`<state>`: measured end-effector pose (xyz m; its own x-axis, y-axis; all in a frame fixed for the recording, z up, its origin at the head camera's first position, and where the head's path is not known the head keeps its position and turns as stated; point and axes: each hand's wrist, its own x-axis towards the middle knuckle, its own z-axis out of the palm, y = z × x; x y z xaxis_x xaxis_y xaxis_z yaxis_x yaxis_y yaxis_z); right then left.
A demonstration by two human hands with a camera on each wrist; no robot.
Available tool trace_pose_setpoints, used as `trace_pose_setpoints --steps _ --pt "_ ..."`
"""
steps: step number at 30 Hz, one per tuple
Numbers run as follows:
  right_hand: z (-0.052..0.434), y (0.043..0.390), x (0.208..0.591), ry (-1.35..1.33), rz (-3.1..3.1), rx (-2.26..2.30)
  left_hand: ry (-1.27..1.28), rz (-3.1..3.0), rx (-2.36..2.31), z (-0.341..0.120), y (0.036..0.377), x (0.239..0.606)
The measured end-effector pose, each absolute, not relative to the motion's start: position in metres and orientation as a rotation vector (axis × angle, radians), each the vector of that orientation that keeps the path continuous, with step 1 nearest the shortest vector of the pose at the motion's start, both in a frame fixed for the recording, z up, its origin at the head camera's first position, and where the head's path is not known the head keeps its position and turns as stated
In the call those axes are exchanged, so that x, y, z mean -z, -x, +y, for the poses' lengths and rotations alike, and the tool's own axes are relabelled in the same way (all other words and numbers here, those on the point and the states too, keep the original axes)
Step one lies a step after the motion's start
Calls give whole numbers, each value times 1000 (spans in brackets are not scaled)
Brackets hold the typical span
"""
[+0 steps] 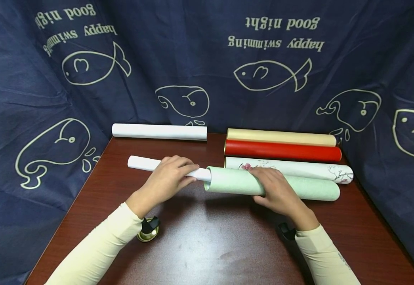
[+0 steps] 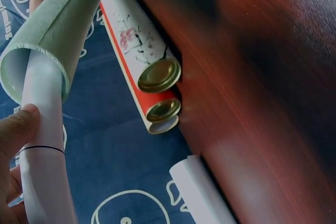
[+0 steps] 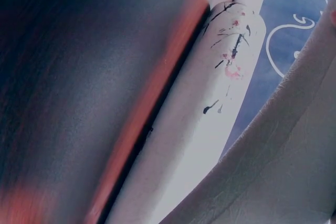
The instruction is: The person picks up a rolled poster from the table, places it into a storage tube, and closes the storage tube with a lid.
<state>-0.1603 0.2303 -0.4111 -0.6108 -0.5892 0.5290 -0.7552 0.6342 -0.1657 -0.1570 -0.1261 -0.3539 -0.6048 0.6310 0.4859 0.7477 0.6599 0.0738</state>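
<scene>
A rolled white paper (image 1: 146, 164) sticks partway out of the open left end of a pale green tube (image 1: 310, 189) lying across the brown table (image 1: 199, 245). My left hand (image 1: 169, 180) grips the white roll just left of the tube mouth. My right hand (image 1: 276, 190) wraps over the green tube near its middle. In the left wrist view the green tube (image 2: 50, 35) shows the white roll (image 2: 44, 171) entering its mouth, my thumb (image 2: 16, 129) on the roll. The right wrist view shows the green tube (image 3: 283, 171) close up.
Behind lie a flower-printed white tube (image 1: 299, 168), a red tube (image 1: 281, 151) and a beige tube (image 1: 281, 137). A second white paper roll (image 1: 158, 132) lies at the back left. A gold cap (image 1: 147, 233) sits near my left forearm. Dark blue cloth surrounds the table.
</scene>
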Motion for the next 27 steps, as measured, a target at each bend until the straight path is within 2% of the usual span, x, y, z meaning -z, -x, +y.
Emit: trace_pose_setpoints --steps 27 --pt "228 162 411 -1026 -2432 -515 1156 -2427 303 -105 154 359"
